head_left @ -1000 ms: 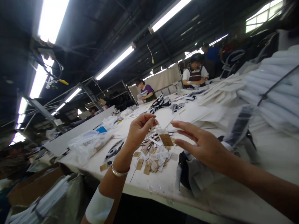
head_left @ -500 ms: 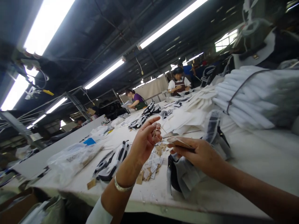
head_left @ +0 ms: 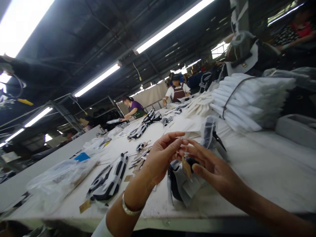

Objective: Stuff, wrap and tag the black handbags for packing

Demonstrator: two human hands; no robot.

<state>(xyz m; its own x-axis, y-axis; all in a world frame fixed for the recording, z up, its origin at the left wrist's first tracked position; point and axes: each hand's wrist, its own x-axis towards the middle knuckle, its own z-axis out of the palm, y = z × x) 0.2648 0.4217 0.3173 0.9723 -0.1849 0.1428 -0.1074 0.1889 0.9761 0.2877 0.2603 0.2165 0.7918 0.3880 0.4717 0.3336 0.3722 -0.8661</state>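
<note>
My left hand is closed in a pinch on the thin string of a hang tag, above the white table. Fingertips of my right hand meet it at the same string, with the right thumb held apart below. From the string dangles the brown paper hang tag. Right behind and below the hands lies a black bag wrapped in grey-white covering, partly hidden by my fingers. Loose brown and white tags are scattered left of my left hand.
Black-and-white strap bundles and a clear plastic bag lie on the left. A strapped stack of white padded sheets stands at the right, near a grey bin. Two co-workers are at the table's far side.
My hands have come together. The brown tag, before held flat in my right hand, now hangs by its string between them. The camera view has turned slightly right.
</note>
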